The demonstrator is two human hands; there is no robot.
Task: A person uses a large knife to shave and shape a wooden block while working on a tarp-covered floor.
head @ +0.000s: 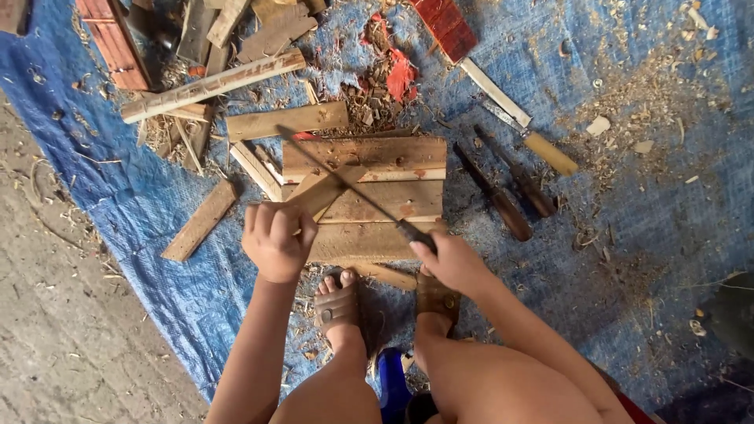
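Observation:
My left hand (273, 239) grips the near end of a narrow wooden strip (326, 188) that lies slanted across a stack of planks (369, 196). My right hand (448, 259) is closed on the dark handle of a long thin blade (338, 177), a saw or file, whose tip reaches up-left across the strip and planks. Both my sandalled feet (339, 306) sit just below the planks on the blue tarp (644, 196).
Two dark-handled chisels (510, 184) and a yellow-handled tool (538, 145) lie right of the planks. Loose wood offcuts (212, 86), a red board (444, 27), shavings and sawdust litter the tarp above. Bare concrete floor (55, 314) lies at left.

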